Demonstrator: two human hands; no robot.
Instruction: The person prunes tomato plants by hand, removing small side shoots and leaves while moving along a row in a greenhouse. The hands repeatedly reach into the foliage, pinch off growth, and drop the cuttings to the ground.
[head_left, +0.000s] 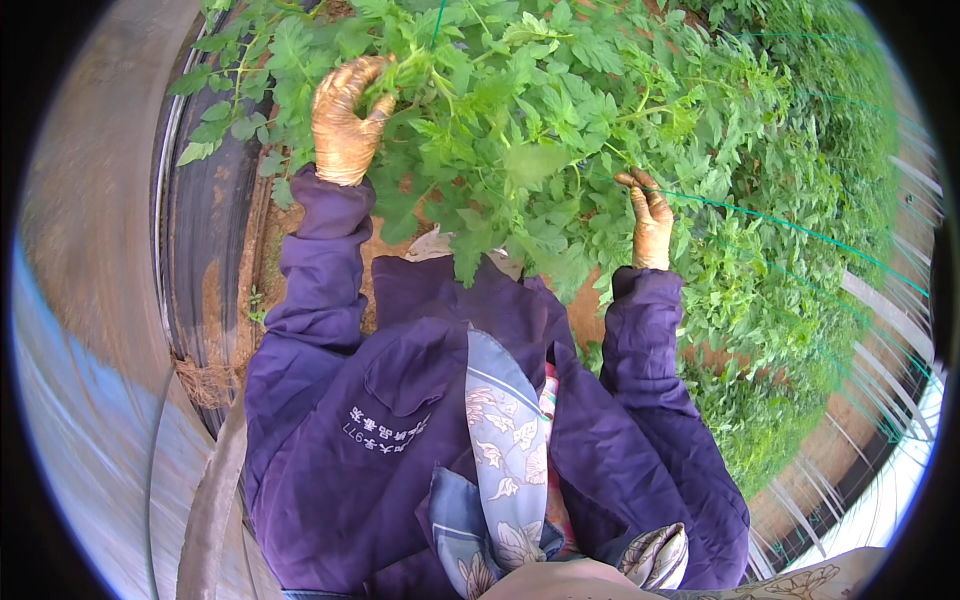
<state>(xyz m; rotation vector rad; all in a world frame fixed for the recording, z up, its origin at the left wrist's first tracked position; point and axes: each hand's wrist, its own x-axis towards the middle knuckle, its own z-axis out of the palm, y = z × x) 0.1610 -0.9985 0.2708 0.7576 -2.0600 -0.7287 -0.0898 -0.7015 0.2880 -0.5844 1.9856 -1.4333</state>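
Tomato plants with dense green leaves stand before me. My left hand, in a thin soiled glove, curls around the leafy top of a tomato plant at the upper left. A green string runs up beside that top. Lower and to the right, my right hand, also gloved and stained, has its fingertips close together at the end of another green string, among the leaves. Whether the fingers pinch this string is not certain.
Black plastic sheeting and a bare dirt path lie on the left. More plant rows fill the right, with several green strings slanting over them. A grey post stands at the lower left.
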